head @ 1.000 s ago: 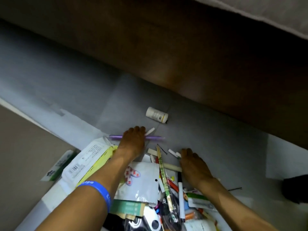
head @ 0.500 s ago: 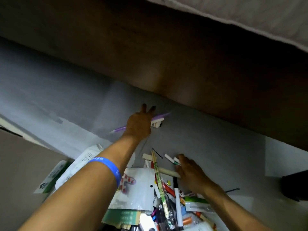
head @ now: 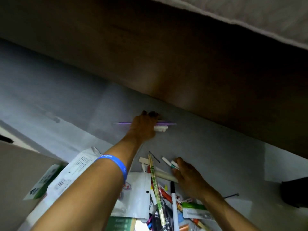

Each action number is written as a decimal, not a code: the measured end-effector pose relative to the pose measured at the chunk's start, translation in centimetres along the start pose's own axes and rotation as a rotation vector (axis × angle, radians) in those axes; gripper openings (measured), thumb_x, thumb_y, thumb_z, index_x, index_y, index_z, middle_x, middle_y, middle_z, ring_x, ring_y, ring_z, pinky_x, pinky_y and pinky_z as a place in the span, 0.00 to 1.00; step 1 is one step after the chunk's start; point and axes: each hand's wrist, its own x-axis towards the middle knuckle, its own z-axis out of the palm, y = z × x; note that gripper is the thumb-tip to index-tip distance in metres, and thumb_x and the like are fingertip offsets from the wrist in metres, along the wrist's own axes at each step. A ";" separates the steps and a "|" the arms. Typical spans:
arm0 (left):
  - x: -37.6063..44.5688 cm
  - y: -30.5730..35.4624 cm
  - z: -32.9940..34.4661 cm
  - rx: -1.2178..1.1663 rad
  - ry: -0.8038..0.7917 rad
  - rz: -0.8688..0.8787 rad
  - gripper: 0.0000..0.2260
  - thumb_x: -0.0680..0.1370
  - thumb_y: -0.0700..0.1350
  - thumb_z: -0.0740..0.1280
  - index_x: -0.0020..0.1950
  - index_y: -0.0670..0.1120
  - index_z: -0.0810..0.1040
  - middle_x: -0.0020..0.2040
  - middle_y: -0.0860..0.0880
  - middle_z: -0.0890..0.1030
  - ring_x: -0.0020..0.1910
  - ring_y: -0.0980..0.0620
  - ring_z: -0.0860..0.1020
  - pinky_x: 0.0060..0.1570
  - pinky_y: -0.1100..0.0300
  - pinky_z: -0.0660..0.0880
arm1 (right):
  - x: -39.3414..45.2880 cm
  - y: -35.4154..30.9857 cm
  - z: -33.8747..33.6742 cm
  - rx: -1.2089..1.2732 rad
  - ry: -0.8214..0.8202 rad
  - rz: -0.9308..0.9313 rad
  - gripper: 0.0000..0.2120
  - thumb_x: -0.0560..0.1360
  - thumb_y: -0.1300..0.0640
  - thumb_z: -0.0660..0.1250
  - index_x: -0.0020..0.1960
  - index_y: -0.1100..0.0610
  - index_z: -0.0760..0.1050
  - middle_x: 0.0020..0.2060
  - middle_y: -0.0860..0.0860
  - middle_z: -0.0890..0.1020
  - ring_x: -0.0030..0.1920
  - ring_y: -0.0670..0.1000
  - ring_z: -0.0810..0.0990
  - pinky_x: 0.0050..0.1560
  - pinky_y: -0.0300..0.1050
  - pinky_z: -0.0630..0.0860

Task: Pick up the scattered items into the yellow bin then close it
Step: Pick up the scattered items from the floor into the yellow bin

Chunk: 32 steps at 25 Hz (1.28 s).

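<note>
Grey floor spans the frame; dark brown furniture base runs across from 9 to 3 o'clock above it. Pile of scattered items at 6 o'clock: white pouch, white printed packet, green box at 8 o'clock, wrapped chopsticks, white marker.

Left hand, blue wristband on its arm, reaches to centre frame, fingers curled round a purple stick and a small white bottle.

Right hand at 5 o'clock lies on the pile's edge, fingers against a cream tube and small white sticks; grasp unclear.

Yellow bin not in view.
</note>
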 end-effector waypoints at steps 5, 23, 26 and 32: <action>-1.9 0.1 1.2 -0.053 -0.067 0.095 0.25 0.74 0.48 0.72 0.69 0.48 0.69 0.63 0.44 0.78 0.60 0.45 0.76 0.58 0.52 0.75 | 0.2 0.2 0.1 0.066 -0.024 0.036 0.02 0.82 0.48 0.57 0.54 0.44 0.67 0.42 0.44 0.75 0.40 0.43 0.77 0.36 0.36 0.69; -19.9 3.6 -1.2 -1.145 0.102 -0.834 0.16 0.71 0.39 0.74 0.56 0.40 0.76 0.43 0.45 0.82 0.37 0.51 0.82 0.32 0.61 0.80 | -5.1 -6.9 6.1 -0.132 0.098 0.213 0.24 0.75 0.37 0.62 0.62 0.53 0.69 0.54 0.54 0.76 0.50 0.56 0.79 0.43 0.46 0.74; -22.7 3.9 -0.7 -1.159 0.160 -0.882 0.17 0.69 0.38 0.74 0.57 0.40 0.76 0.43 0.45 0.83 0.37 0.50 0.83 0.32 0.62 0.79 | -5.4 -8.2 8.0 -0.288 0.093 0.183 0.22 0.75 0.46 0.67 0.63 0.58 0.69 0.57 0.57 0.76 0.55 0.59 0.79 0.50 0.50 0.75; -27.3 6.0 -2.0 -1.281 0.162 -0.857 0.17 0.62 0.42 0.77 0.49 0.43 0.80 0.39 0.47 0.85 0.34 0.52 0.84 0.32 0.61 0.78 | -10.6 -6.9 4.1 0.548 -0.113 0.257 0.03 0.75 0.58 0.70 0.49 0.55 0.77 0.30 0.46 0.82 0.30 0.45 0.79 0.30 0.39 0.75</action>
